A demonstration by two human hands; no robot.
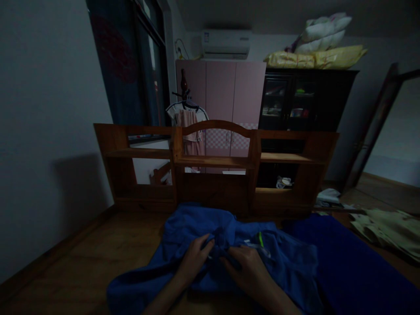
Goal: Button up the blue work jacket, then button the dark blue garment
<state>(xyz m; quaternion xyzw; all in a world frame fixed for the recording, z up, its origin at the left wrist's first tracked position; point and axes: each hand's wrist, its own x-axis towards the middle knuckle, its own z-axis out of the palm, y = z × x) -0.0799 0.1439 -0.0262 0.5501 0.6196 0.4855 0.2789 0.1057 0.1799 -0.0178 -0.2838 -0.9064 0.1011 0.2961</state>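
Note:
A blue garment, which looks like a work jacket with sleeves, lies spread on the wooden surface in front of me. My left hand pinches a fold of its cloth near the middle. Close beside it, my right hand is closed on another edge of the same garment. The hands are a short gap apart. A small bright yellow-green strip and a pale strip show on the garment just right of my right hand. Dim light hides the details between my fingers.
Beyond the garment stands a wooden shelf headboard. At the right lie a dark blue cloth or mat and pale folded fabric. A wall borders the left. Farther back are a pink wardrobe and a clothes stand.

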